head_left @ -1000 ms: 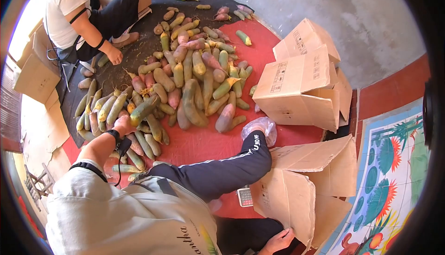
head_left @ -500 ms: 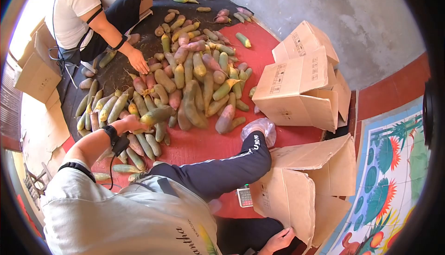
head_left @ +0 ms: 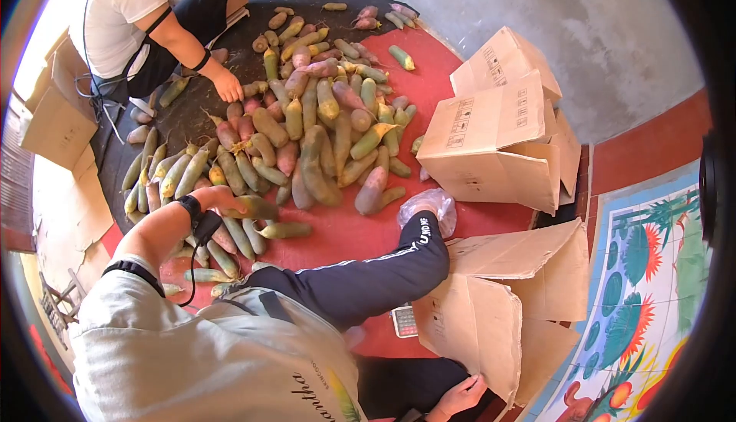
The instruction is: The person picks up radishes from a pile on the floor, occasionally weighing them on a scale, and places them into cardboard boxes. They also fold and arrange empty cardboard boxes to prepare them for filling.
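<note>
My left hand (head_left: 222, 201) is closed around a green radish (head_left: 256, 208) at the near edge of the large pile. Another green radish (head_left: 285, 229) lies just below it on the red mat. Green and reddish radishes (head_left: 314, 163) are heaped in front of me. My right hand (head_left: 461, 396) is at the bottom, its fingers pinching the lower flap edge of an open cardboard box (head_left: 479, 326). A person's hand (head_left: 228, 85) reaches to the far left side of the pile.
Another open carton (head_left: 483, 142) stands at the right of the pile. A small scale with keys (head_left: 404, 321) sits beside the near box. My leg, with a plastic-covered foot (head_left: 429, 206), stretches across the red mat (head_left: 345, 249). A co-worker (head_left: 126, 19) crouches at upper left.
My left hand has moved slightly down with a green radish. Another radish now lies below it on the mat. The co-worker's hand has shifted a little. My right hand stays at the box.
</note>
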`<state>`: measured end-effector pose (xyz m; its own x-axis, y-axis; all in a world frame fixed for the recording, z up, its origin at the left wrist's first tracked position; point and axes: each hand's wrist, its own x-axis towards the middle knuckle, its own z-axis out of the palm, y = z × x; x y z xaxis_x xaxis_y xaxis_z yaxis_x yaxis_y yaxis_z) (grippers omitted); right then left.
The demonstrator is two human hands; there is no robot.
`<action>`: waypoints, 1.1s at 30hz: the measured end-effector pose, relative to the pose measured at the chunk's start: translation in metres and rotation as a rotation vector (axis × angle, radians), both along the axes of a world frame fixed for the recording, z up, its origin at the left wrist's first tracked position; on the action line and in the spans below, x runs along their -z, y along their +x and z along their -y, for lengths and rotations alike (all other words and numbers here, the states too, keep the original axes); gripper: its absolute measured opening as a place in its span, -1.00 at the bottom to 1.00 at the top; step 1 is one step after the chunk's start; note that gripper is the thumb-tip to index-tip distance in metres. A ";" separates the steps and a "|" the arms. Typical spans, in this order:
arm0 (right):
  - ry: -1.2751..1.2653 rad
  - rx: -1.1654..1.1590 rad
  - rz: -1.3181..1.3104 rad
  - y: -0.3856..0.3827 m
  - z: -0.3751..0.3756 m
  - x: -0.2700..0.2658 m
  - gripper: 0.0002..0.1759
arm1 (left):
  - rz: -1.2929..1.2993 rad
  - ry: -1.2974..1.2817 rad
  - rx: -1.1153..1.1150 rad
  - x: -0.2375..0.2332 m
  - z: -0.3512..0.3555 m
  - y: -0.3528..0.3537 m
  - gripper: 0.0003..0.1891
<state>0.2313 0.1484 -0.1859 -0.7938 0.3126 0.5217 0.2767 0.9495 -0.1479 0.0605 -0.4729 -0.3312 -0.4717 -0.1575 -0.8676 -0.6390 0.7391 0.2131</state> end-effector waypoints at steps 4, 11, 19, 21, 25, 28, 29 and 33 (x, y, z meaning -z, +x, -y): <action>-0.003 0.004 0.004 -0.001 -0.002 0.003 -0.81 | -0.003 -0.049 0.161 0.013 0.018 0.009 -0.25; 0.017 -0.013 0.010 -0.005 0.000 0.000 -0.81 | 0.039 0.100 -0.068 0.032 0.035 -0.005 -0.37; 0.120 -0.017 -0.065 -0.014 0.019 -0.015 -0.82 | -0.653 -0.226 0.053 0.099 0.086 -0.013 -0.62; 0.146 0.006 -0.043 -0.011 0.016 -0.013 -0.82 | -0.640 -0.296 0.005 0.100 0.098 0.002 -0.61; 0.165 -0.018 -0.040 -0.010 0.018 -0.016 -0.82 | -0.593 -0.525 -0.234 0.049 0.077 0.043 -0.52; 0.153 -0.024 -0.041 -0.012 0.017 -0.015 -0.81 | -0.495 -0.620 -0.337 0.037 0.082 0.056 -0.39; 0.158 -0.041 -0.057 -0.012 0.015 -0.014 -0.81 | -0.468 -0.623 -0.353 0.040 0.087 0.063 -0.37; 0.170 -0.055 -0.065 -0.011 0.013 -0.012 -0.81 | -0.416 -0.676 -0.274 0.068 0.107 0.077 -0.36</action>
<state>0.2203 0.1354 -0.1734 -0.7701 0.1728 0.6140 0.2191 0.9757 0.0002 0.1372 -0.5798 -0.3991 -0.6018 -0.7365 -0.3089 -0.7815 0.6227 0.0379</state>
